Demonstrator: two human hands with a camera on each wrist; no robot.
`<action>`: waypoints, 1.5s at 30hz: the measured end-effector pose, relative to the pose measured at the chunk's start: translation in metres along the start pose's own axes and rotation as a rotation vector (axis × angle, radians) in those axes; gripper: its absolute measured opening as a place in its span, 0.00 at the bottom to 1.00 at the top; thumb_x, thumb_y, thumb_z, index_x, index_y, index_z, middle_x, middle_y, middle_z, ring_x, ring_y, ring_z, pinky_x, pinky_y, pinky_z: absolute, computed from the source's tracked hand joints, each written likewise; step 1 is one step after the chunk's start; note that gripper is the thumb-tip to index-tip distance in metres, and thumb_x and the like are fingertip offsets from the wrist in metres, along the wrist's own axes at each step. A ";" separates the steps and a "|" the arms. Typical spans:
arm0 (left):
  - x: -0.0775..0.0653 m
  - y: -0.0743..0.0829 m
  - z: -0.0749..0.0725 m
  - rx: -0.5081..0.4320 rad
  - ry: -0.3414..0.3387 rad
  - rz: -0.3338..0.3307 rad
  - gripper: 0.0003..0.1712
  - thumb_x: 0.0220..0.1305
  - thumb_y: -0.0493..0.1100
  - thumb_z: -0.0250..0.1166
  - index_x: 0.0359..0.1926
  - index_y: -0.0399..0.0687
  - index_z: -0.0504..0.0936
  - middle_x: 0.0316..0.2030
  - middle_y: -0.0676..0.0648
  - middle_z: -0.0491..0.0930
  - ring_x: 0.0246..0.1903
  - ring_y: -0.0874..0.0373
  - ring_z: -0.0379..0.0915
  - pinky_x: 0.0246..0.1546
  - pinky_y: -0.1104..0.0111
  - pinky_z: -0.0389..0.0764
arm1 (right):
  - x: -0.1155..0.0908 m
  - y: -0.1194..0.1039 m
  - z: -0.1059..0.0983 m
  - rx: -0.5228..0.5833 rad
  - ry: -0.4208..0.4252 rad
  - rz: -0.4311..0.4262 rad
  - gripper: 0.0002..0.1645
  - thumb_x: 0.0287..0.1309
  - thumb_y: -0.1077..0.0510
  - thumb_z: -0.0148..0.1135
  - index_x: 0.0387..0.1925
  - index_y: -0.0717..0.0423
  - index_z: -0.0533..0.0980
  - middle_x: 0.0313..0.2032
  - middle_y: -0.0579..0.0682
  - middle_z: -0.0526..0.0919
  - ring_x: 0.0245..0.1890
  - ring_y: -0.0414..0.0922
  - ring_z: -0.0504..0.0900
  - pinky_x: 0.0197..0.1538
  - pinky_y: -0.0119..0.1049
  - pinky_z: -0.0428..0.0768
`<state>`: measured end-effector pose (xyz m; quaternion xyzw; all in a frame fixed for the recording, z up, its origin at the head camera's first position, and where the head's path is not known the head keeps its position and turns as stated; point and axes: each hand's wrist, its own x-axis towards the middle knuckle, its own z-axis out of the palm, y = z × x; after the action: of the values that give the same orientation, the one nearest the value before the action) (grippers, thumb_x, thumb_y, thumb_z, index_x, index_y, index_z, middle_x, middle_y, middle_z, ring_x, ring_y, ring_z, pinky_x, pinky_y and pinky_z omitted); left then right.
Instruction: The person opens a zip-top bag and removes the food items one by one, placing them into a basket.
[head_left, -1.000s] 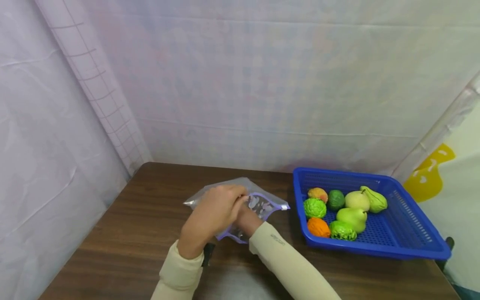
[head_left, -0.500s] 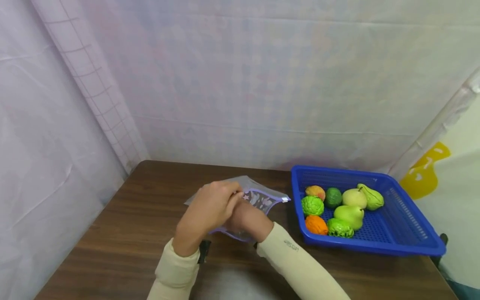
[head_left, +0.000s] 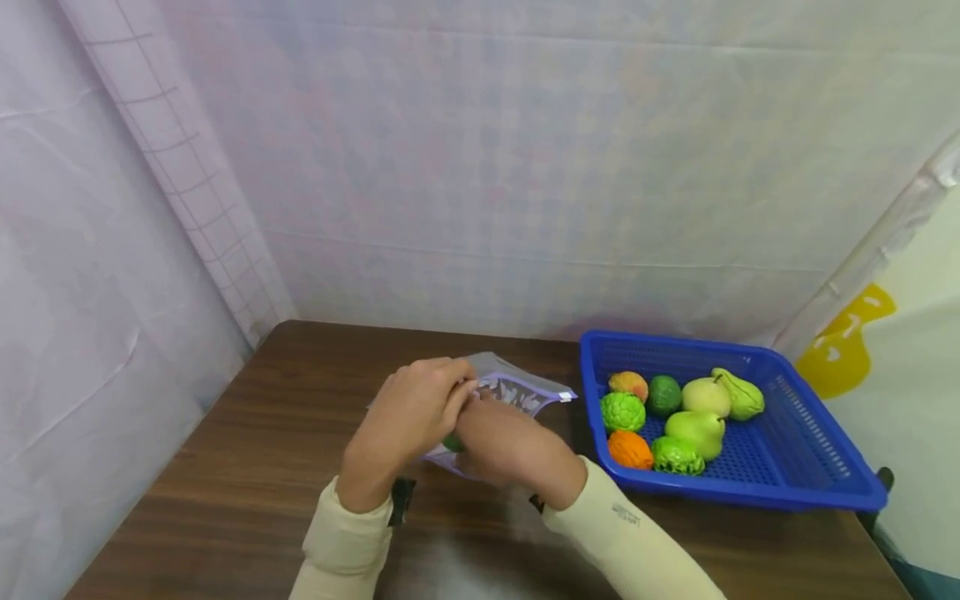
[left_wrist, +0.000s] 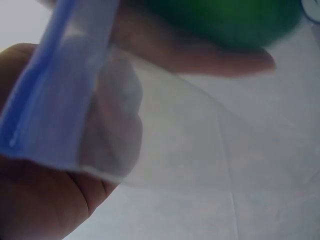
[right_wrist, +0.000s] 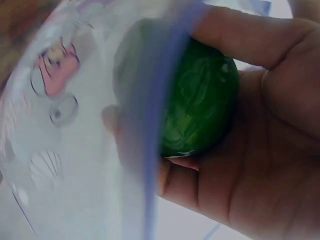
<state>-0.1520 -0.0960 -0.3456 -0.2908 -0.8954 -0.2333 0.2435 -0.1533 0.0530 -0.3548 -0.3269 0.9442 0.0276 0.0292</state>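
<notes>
My left hand (head_left: 416, 404) grips the rim of a clear slider zip bag (head_left: 525, 387) with a purple seal and printed sea shapes. In the left wrist view its fingers show through the film (left_wrist: 185, 135), beside the blue-looking seal (left_wrist: 37, 85). My right hand (head_left: 510, 442) is at the bag's mouth and holds a shiny round green toy vegetable (right_wrist: 205, 97), thumb on one side and fingers beneath. The purple seal crosses the vegetable in the right wrist view, with part of it behind the film. From the head, only a sliver of green (head_left: 453, 442) shows between the hands.
A blue plastic basket (head_left: 847, 446) stands on the right of the dark wooden table (head_left: 247, 450). It holds several toy fruits and vegetables, among them a green pear (head_left: 697, 432) and an orange piece (head_left: 630, 450). White curtains (head_left: 525, 167) enclose the table's back and left.
My right hand, deeper in the bag before, has turned and drawn back to the right. The green vegetable now shows between the hands. My left hand keeps its grip on the rim.
</notes>
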 end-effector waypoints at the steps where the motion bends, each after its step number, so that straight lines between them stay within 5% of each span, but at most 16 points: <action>1: 0.000 0.000 0.000 -0.001 -0.005 -0.004 0.04 0.70 0.41 0.64 0.39 0.51 0.85 0.34 0.53 0.85 0.31 0.59 0.81 0.30 0.63 0.81 | -0.004 0.001 -0.002 -0.006 0.002 -0.007 0.41 0.61 0.48 0.67 0.72 0.59 0.66 0.70 0.58 0.70 0.66 0.60 0.73 0.65 0.52 0.75; 6: -0.002 -0.001 0.000 0.006 -0.017 -0.014 0.04 0.70 0.42 0.64 0.39 0.51 0.85 0.32 0.54 0.84 0.28 0.62 0.77 0.28 0.65 0.78 | -0.028 0.004 -0.014 0.022 0.003 -0.029 0.39 0.63 0.49 0.68 0.72 0.48 0.65 0.71 0.55 0.67 0.64 0.62 0.74 0.59 0.54 0.80; 13: -0.001 -0.002 0.000 0.007 -0.005 0.002 0.04 0.70 0.42 0.65 0.37 0.49 0.84 0.30 0.54 0.83 0.25 0.64 0.72 0.25 0.69 0.75 | -0.066 0.017 -0.037 0.103 0.131 -0.109 0.34 0.62 0.49 0.70 0.67 0.41 0.67 0.54 0.43 0.72 0.45 0.42 0.73 0.44 0.38 0.78; 21: 0.000 -0.001 0.001 0.015 -0.005 -0.003 0.04 0.68 0.43 0.66 0.36 0.50 0.84 0.31 0.54 0.84 0.28 0.61 0.76 0.28 0.63 0.78 | -0.103 0.050 -0.066 0.143 0.247 -0.164 0.32 0.63 0.50 0.68 0.66 0.35 0.68 0.56 0.36 0.70 0.45 0.35 0.72 0.45 0.34 0.77; 33: 0.001 0.001 0.002 0.012 -0.013 -0.010 0.04 0.67 0.44 0.67 0.36 0.51 0.85 0.31 0.55 0.84 0.28 0.60 0.77 0.29 0.61 0.79 | -0.130 0.104 -0.081 0.085 0.274 -0.015 0.33 0.57 0.57 0.69 0.63 0.40 0.68 0.54 0.44 0.68 0.37 0.38 0.73 0.35 0.29 0.76; 45: 0.000 0.002 -0.002 0.012 -0.024 -0.009 0.04 0.67 0.44 0.66 0.35 0.50 0.85 0.27 0.56 0.82 0.25 0.62 0.72 0.28 0.63 0.77 | -0.161 0.170 -0.087 0.024 0.229 0.116 0.32 0.58 0.58 0.70 0.62 0.49 0.68 0.52 0.55 0.70 0.37 0.45 0.76 0.36 0.38 0.78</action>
<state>-0.1505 -0.0957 -0.3434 -0.2882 -0.9008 -0.2255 0.2337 -0.1355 0.2792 -0.2509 -0.2721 0.9590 -0.0196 -0.0765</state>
